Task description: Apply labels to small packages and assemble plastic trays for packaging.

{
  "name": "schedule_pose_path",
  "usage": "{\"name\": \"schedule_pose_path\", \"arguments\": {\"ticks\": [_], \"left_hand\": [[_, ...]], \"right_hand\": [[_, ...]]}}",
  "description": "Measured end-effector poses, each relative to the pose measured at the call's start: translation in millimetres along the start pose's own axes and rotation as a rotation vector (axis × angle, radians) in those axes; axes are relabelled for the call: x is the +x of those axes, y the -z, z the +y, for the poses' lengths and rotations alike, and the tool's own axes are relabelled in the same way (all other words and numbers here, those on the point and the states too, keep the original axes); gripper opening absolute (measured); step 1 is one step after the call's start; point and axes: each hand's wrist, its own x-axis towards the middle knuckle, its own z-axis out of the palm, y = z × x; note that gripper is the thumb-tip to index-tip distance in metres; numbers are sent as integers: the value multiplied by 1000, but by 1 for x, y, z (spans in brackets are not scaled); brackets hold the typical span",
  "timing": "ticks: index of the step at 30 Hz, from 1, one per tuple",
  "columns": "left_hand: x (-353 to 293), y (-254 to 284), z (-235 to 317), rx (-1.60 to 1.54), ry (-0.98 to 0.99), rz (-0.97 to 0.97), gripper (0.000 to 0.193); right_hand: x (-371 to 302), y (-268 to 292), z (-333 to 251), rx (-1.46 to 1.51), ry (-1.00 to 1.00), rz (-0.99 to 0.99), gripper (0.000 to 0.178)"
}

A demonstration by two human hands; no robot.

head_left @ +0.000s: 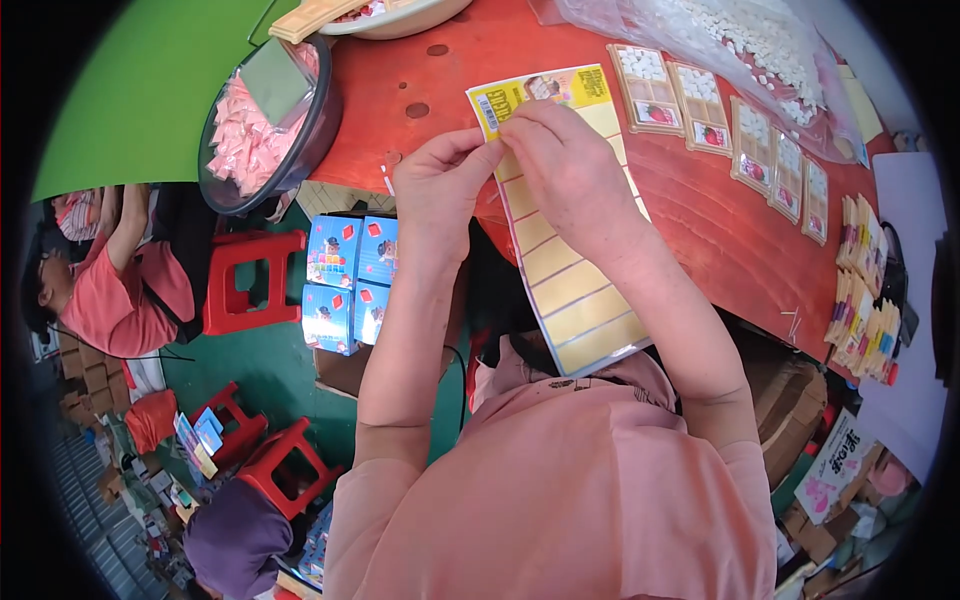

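A long pale-yellow sticker sheet [570, 290], ruled into rows, hangs over the red table's near edge towards my lap. A brighter printed label strip [585, 85] crosses its far end. My left hand [445, 175] is closed in a pinch at the sheet's upper left edge. Beside it, my right hand [560, 165] lies over the sheet with thumb and fingers pinched at the same corner. The two sets of fingertips almost meet, and they hide what exactly is between them. Right of the sheet stands a row of small wafer-coloured trays [655, 88] holding white pieces and strawberry-printed packets.
A dark tub of pink packets [250, 140] stands left of the red table [700, 240]. A clear bag of white pieces [760, 50] lies at the far right, with stacked wrapped packs [865, 290] nearer. Blue boxes [335, 255] sit below left. Another person [120, 270] sits beyond a red stool [255, 275].
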Motion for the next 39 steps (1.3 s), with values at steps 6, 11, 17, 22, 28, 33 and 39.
{"name": "schedule_pose_path", "arguments": {"ticks": [6,11,17,22,28,33,39], "left_hand": [[-2,-4,-3,331,-257,-101,8],[3,12,-12,581,-467,-97,9],[0,13,-5,631,-489,-119,12],[-5,-2,-9,554,-388,-29,15],[39,38,-14,181,-119,34,21],[24,23,2,213,-62,113,22],[-16,-33,-2,227,-131,-172,12]], "right_hand": [[-3,10,2,-71,57,-98,16],[-1,8,-1,-1,49,-97,19],[5,14,-7,89,-139,-186,13],[0,5,9,136,-91,144,13],[-7,37,40,361,-381,491,10],[-28,81,38,283,-408,278,12],[-30,56,13,153,-115,173,15]]}}
